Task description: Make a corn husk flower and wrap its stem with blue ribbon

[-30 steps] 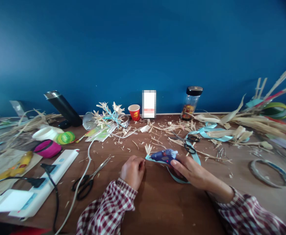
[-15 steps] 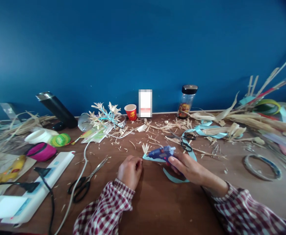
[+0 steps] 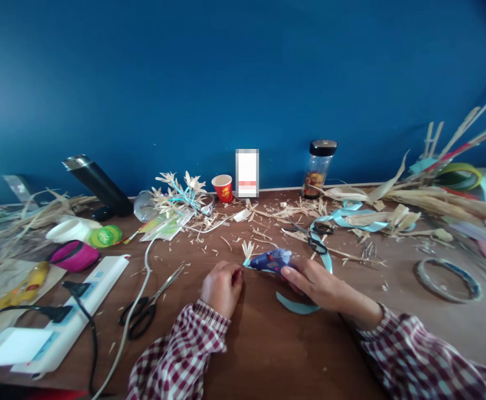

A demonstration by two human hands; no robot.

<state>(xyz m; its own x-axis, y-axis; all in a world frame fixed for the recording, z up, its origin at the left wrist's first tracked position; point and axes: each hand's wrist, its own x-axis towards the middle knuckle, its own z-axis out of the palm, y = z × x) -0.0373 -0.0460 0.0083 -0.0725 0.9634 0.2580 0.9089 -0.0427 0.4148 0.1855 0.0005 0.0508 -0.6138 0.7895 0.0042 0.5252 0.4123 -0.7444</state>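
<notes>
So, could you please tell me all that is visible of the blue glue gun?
The glue gun is dark blue and looks plastic, with a paler rear part and a small glowing red light on its side. It is held almost level, nozzle pointing left, in the right hand, which hides its handle. The nozzle tip is at the base of a small cream flower; whether they touch, I cannot tell.

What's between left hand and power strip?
Head view: between the left hand and the power strip lie scissors, a white cord crossing them, and pale scraps.
</notes>
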